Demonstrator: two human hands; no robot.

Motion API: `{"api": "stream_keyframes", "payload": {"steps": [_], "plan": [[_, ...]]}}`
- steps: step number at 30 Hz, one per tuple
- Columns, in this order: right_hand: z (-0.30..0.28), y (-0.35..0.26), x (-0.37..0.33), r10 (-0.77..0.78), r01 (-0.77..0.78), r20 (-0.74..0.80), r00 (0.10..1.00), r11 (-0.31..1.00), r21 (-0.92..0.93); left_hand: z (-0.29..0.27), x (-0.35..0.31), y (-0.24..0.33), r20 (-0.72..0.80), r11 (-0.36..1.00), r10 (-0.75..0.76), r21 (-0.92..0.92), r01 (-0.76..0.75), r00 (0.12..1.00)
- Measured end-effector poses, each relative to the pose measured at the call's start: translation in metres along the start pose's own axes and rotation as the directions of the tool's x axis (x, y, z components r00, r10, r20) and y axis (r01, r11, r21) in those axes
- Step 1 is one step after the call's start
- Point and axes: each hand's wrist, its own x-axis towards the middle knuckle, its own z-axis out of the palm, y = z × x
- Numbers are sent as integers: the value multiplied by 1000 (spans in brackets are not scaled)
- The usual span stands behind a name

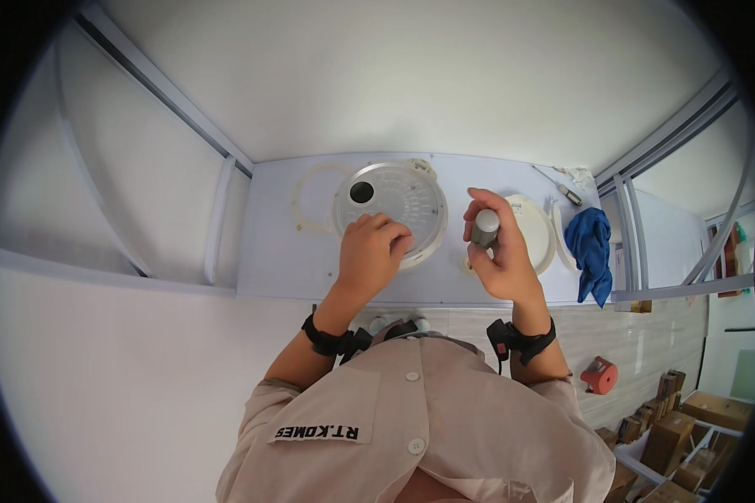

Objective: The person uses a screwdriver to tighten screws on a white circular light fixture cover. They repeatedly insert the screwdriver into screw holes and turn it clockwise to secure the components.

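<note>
A round metal plate in a cream ring-shaped housing (404,197) lies on the white table, with a dark round hole on its left side. My left hand (373,260) is over the lower part of this plate, thumb and fingers pinched together. Whatever is between those fingertips is too small or hidden to make out. To the right of the plate, my right hand (503,251) is wrapped round a screwdriver (485,223) with a thick grey-green handle and pale rounded end. The handle points up toward me, and its shaft is hidden.
A thin cream ring (298,197) lies left of the plate. Right of my right hand are a white round cover (538,235), a blue cloth (591,247) and a second screwdriver (566,191). Metal frame posts (637,226) flank the table. A red stool (600,375) and cardboard boxes (669,440) stand on the floor.
</note>
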Motion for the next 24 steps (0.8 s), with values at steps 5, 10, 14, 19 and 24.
{"api": "stream_keyframes", "payload": {"steps": [5,10,14,19,24], "plan": [[-5,-7,3,-223,230,-85,971,970,80,-3,-2,1,8,944,-151,-296,147,988],[0,-25,4,-269,349,-275,923,885,308,-8,-5,3,-10,930,-119,-352,108,993],[3,-29,9,-304,419,-367,879,860,290,-11,-6,4,-5,921,-19,-390,16,1000],[7,-28,16,-330,469,-431,840,841,270,-10,-9,10,7,858,-83,-508,75,997],[11,-27,21,-348,490,-429,834,824,284,-13,-12,9,3,829,-124,-550,105,992]]}}
